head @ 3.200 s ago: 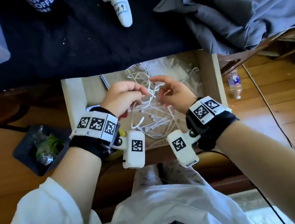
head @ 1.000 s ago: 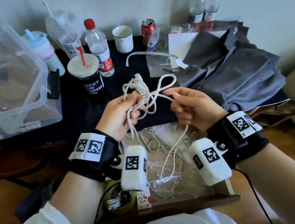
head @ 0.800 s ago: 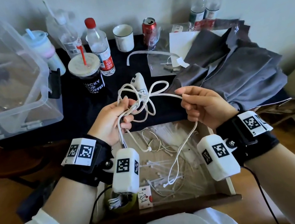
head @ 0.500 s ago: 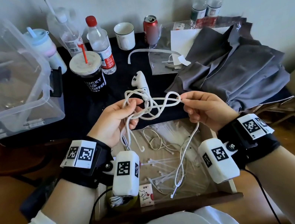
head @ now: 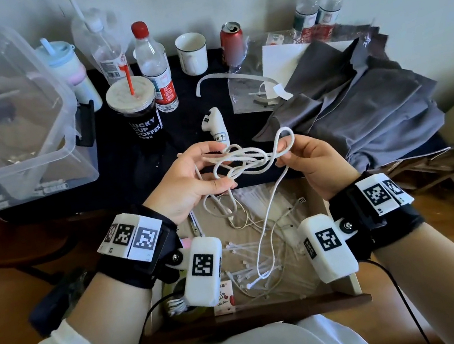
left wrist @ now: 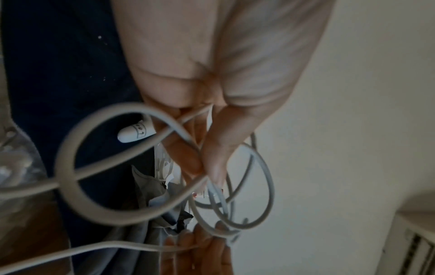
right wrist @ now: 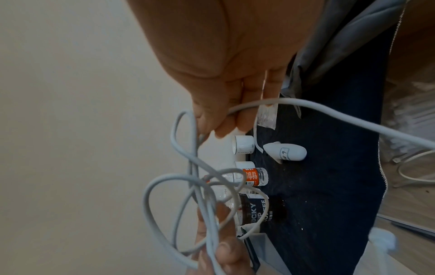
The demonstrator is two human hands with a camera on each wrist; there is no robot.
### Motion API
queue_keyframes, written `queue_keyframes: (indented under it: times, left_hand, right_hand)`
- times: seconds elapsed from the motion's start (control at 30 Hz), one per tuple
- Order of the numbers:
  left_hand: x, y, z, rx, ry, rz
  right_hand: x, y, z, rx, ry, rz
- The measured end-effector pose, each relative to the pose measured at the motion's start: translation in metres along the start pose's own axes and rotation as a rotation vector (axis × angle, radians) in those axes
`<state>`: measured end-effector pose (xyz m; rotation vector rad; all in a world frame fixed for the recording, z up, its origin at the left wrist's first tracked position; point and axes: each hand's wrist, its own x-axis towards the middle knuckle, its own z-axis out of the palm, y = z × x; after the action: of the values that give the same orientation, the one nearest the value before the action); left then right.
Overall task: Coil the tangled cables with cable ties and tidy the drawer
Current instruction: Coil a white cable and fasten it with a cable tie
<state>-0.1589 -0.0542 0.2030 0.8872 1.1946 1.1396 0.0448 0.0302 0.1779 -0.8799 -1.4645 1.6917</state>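
Tangled white cable (head: pixel 243 160) between both hands, tail over drawer (head: pixel 331 199), head-view only.

Both forearms were raised side by side, wrists strapped with marker bands. The left hand (head: pixel 187 178) curled loosely, palm up, round looped cable (head: pixel 243 160). The right hand (head: pixel 312 160) pinched one loop between thumb and fingertips.

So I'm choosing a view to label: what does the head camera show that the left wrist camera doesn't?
Head only: the open drawer holding loose cable ties, and the cable's free end hanging into it. Left wrist only: a close look at the left hand's fingers pinching the strands. Both: the tangled white cable held between the left hand and right hand.
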Motion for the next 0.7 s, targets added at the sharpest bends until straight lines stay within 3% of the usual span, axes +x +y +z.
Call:
queue_keyframes:
  times: [0.23, 0.4, 0.47, 0.6, 0.7]
  left_hand:
    - [0.001, -0.007, 0.0, 0.121, 0.113, 0.145]
    - [0.0, -0.007, 0.001, 0.15, 0.118, 0.126]
    - [0.001, -0.007, -0.001, 0.172, 0.093, 0.107]
    - [-0.001, -0.008, -0.006, 0.146, 0.049, 0.067]
    - [-0.002, -0.009, -0.007, 0.082, 0.037, 0.039]
  right_hand:
    - [-0.006, -0.004, -0.002, -0.089, -0.12, -0.087]
    - [-0.007, -0.009, 0.0, -0.101, -0.164, -0.118]
    - [-0.006, -0.009, 0.0, -0.039, -0.12, -0.12]
    - [-0.001, -0.009, -0.006, 0.084, 0.145, -0.139]
    - [0.002, -0.011, -0.013, 0.065, 0.231, -0.136]
